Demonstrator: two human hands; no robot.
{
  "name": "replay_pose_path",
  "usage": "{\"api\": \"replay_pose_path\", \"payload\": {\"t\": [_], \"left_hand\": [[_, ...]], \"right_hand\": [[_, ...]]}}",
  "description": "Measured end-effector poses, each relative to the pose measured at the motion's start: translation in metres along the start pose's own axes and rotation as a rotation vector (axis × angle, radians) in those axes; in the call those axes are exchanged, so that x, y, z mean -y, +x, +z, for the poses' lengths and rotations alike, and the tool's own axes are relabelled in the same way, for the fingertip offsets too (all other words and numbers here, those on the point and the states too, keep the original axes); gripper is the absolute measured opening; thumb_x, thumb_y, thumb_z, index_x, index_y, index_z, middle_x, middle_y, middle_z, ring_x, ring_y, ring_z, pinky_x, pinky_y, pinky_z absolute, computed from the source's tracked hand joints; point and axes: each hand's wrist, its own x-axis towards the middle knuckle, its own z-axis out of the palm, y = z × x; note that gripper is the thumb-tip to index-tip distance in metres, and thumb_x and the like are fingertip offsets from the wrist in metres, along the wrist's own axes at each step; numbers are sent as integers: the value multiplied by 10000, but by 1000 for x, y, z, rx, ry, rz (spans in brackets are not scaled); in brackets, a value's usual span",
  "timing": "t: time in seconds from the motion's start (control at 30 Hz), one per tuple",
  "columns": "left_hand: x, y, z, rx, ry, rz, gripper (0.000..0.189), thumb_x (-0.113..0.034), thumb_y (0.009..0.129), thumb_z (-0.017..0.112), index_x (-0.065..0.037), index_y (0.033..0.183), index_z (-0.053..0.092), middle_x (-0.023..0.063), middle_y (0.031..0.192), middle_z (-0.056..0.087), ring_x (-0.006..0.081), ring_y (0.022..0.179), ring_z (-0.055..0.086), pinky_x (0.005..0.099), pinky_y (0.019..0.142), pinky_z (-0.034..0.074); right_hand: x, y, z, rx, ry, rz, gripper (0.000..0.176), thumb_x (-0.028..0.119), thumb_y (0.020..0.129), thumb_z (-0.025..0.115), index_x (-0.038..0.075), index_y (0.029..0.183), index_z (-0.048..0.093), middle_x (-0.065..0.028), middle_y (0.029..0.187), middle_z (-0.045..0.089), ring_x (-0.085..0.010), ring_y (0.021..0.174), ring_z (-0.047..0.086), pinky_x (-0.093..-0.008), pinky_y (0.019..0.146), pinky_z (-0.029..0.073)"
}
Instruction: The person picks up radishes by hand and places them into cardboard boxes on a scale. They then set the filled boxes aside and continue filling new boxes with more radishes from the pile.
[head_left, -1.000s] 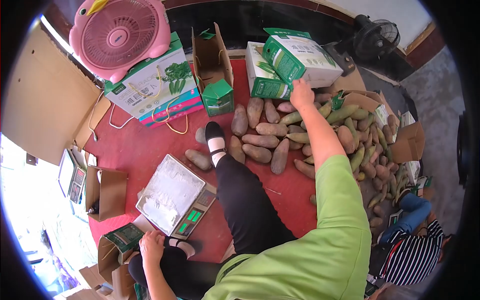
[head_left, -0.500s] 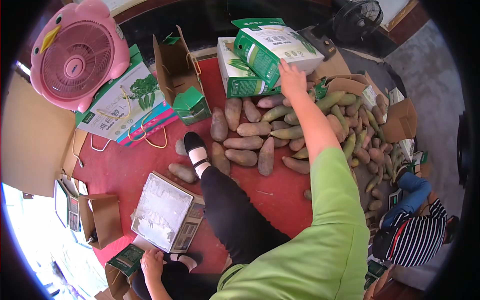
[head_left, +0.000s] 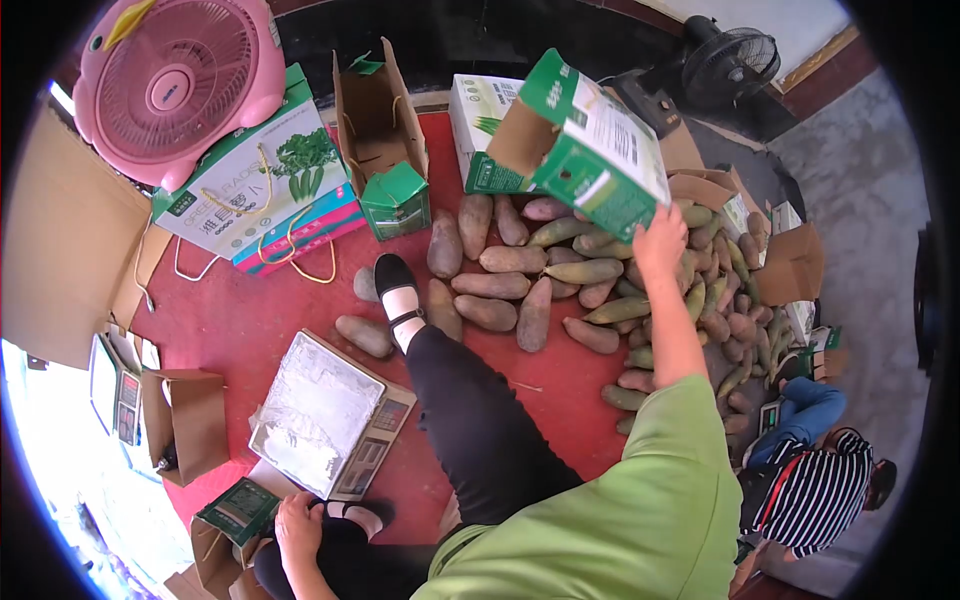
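Note:
My right hand (head_left: pixel 660 240) is closed on the lower right corner of a green and white carton (head_left: pixel 600 150), whose open brown end tilts up to the left above the heap. Beneath and around it lie many large radishes (head_left: pixel 560 270), some green, some reddish-brown. My left hand (head_left: pixel 298 528) rests on my knee with its fingers loosely spread and nothing visible in them. Close beside that hand stands a small box with a dark green flap (head_left: pixel 240 510). A scale (head_left: pixel 330 415) with a whitish, worn plate sits on the red floor in front of my left hand.
An open brown carton (head_left: pixel 380 130) and a white and green carton (head_left: pixel 480 120) stand at the back. Upper left, a pink fan (head_left: pixel 175 90) is by printed gift boxes (head_left: pixel 250 190). A black fan (head_left: pixel 730 65) is upper right. A person in a striped top (head_left: pixel 815 490) bends at right.
My right hand has moved right and down, gripping the carton now. That carton has come off the stack and tipped, showing its open end. The left hand stays on my knee.

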Motion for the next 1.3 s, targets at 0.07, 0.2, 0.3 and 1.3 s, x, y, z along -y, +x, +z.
{"api": "replay_pose_path", "payload": {"t": [0.07, 0.2, 0.3, 1.3], "left_hand": [[1, 1, 2, -2, -14, 10, 228, -127, 731, 692, -33, 937, 664, 168, 883, 616, 348, 900, 582, 428, 802, 456], [1, 1, 1, -2, -25, 34, 251, -128, 731, 695, -30, 960, 661, 170, 905, 618, 352, 910, 582, 426, 810, 456], [-5, -1, -4, 14, -14, 4, 265, -123, 731, 693, -30, 977, 660, 173, 909, 619, 352, 915, 582, 423, 812, 457], [9, -32, 0, -128, -107, 95, 245, -107, 745, 688, -37, 977, 654, 154, 874, 626, 335, 891, 597, 407, 798, 468]], "right_hand": [[9, -14, 13, 75, 142, -131, 521, 145, 754, 691, 86, 1236, 502, -125, 1298, 465, -299, 1169, 460, -464, 924, 428], [49, -27, 61, 286, 458, -289, 439, 160, 741, 700, 70, 1150, 572, -151, 1099, 588, -336, 1054, 536, -414, 902, 455], [83, -29, 94, 466, 713, -156, 529, 154, 749, 704, 64, 1237, 522, -150, 1064, 616, -317, 989, 593, -384, 865, 470], [21, -34, -43, 343, 2040, 595, 189, 210, 851, 669, 179, 936, 504, 30, 738, 552, -154, 746, 580, -293, 633, 435]]}}
